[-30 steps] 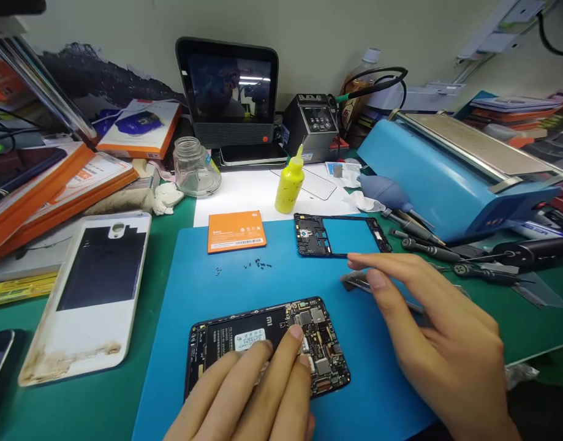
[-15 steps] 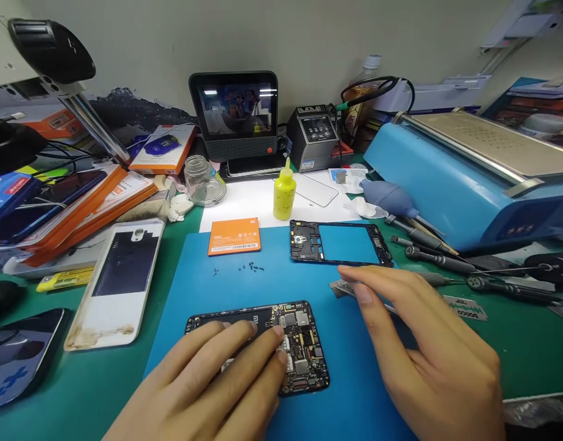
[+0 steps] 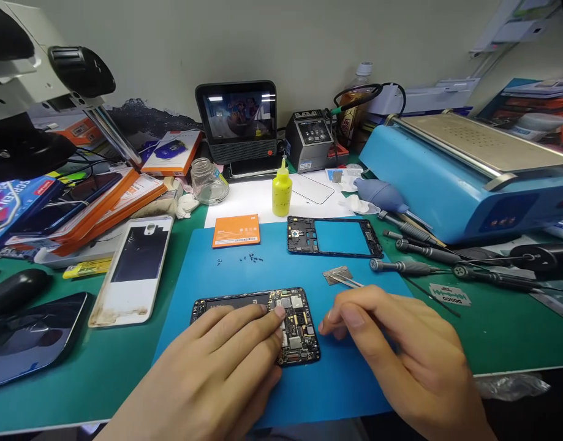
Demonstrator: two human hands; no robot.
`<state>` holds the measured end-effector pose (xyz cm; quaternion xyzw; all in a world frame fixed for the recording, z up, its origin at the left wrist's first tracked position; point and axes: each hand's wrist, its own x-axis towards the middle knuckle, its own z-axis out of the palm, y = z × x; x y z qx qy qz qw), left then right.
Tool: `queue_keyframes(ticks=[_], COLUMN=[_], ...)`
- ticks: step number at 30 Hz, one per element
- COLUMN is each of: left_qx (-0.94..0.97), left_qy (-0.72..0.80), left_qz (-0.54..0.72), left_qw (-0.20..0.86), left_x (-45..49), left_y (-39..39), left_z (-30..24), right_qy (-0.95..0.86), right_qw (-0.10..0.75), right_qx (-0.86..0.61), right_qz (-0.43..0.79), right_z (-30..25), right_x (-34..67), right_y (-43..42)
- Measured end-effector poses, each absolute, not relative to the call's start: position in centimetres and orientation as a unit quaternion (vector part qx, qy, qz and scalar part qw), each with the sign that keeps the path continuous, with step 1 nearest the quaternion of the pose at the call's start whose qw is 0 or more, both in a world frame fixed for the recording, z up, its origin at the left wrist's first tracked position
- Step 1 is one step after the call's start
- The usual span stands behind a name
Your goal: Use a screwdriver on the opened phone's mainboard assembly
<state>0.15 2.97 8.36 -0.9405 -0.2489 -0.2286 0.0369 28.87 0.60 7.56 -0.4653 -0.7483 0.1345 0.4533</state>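
An opened smartphone (image 3: 301, 321) lies on the blue mat with its circuit board bared at the right end. My left hand (image 3: 221, 355) covers its left part, fingers bent over the top and thumb at the near edge, holding it down. My right hand (image 3: 396, 349) is beside the phone's right edge, fingers loosely curled, with no tool showing at the fingertips. Just beyond it, a small metal plate (image 3: 331, 275) lies on the mat. The tips of tweezers (image 3: 350, 282) rest on that plate, and their rear part is hidden behind my right hand.
A black phone mid-frame (image 3: 302, 245), orange battery (image 3: 236, 231), small screws (image 3: 252, 258) and a yellow bottle (image 3: 282, 195) stand or lie beyond. Screwdrivers (image 3: 428, 251) and a razor blade (image 3: 450, 294) lie right. A white back cover (image 3: 138, 263) is left.
My right hand has moved left toward the phone, its fingertips coming away from the tweezers. My left hand stays over the phone. The view has shifted slightly.
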Motion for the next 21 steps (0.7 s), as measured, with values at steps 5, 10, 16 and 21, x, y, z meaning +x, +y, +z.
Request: queue_keyframes(ticks=[5, 10, 16, 21], left_qx=[-0.94, -0.922, -0.929, -0.931], left_qy=[-0.253, -0.288, -0.274, -0.274], left_qz=[-0.218, -0.244, -0.233, -0.215], left_qw=[0.068, 0.087, 0.083, 0.109], left_x=[0.2, 0.3, -0.2, -0.9], left_y=[2.3, 1.5, 1.2, 1.4], left_z=[7.9, 7.8, 7.7, 7.7], right_qy=[-0.755, -0.759, -0.776, -0.777], right_qw=[0.45, 0.443, 0.413, 0.415], right_qx=[-0.462, -0.468, -0.475, -0.473], right_qz=[0.12, 0.092, 0.055, 0.036], right_z=[7.3, 7.9, 8.2, 7.8], right_x=[28.9, 28.4, 28.4, 28.7], right_y=[0.7, 1.2, 1.4, 1.8])
